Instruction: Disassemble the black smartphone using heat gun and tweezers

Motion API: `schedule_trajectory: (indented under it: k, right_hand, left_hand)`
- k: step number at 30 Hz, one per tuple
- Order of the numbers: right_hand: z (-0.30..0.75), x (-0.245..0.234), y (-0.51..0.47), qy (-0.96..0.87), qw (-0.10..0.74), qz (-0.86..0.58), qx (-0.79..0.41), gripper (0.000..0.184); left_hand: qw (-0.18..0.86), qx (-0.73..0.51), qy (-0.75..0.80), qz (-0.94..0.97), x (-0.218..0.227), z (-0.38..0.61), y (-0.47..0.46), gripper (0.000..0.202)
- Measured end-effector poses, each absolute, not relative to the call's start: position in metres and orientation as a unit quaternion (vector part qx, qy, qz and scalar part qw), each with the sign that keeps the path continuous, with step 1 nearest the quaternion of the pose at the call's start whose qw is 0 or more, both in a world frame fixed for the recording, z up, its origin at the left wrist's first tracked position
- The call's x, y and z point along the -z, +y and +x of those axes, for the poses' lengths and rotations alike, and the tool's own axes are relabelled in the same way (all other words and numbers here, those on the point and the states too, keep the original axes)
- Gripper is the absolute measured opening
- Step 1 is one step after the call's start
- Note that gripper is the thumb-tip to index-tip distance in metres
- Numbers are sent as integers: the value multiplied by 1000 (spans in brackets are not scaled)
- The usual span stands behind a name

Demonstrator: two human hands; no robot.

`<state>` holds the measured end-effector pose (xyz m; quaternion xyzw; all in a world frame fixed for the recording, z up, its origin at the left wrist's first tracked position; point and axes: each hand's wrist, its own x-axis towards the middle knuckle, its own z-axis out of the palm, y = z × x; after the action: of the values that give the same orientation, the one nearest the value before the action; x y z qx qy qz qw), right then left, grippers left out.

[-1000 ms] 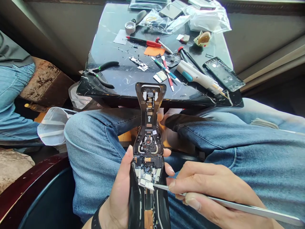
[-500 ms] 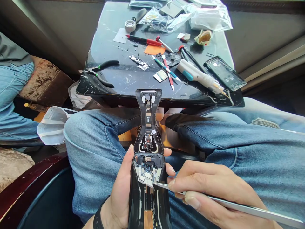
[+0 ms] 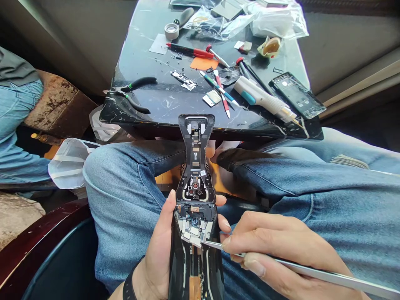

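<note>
My left hand [image 3: 158, 250] is wrapped around the lower body of an opened smartphone [image 3: 213, 266], held over my lap. Its thumb lies along the left edge and fingertips show at the right edge. The black inner cover [image 3: 195, 156], with camera lenses near its lower end, extends upward from the body towards the table. Bare circuit parts and metal shields [image 3: 193, 231] show just below the cover. In my right hand [image 3: 278, 246] are slim metal tweezers [image 3: 306, 268], pinched between thumb and fingers. Their tip is at the right side of the metal shields; whether it grips a part I cannot tell.
On the black marbled table [image 3: 162, 98] lie pliers [image 3: 137, 93], an electric screwdriver [image 3: 265, 98], crossed screwdrivers [image 3: 220, 89], a phone frame [image 3: 296, 93], tiny screws and plastic bags [image 3: 275, 21]. Another person's leg [image 3: 18, 121] is at the left.
The table and its things sit slightly further right in the view. My hands, the smartphone and the tweezers are nearly still; the tip stays at the metal shields.
</note>
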<state>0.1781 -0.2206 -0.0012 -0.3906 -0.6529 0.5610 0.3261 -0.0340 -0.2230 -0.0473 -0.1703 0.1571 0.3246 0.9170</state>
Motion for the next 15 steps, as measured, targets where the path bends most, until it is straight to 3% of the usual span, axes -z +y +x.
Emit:
schedule_trajectory:
  k: [15]
  right_hand:
    - [180, 1, -219, -650, 323, -393, -564, 24]
  left_hand:
    - [916, -335, 159, -152, 48, -33, -225, 72]
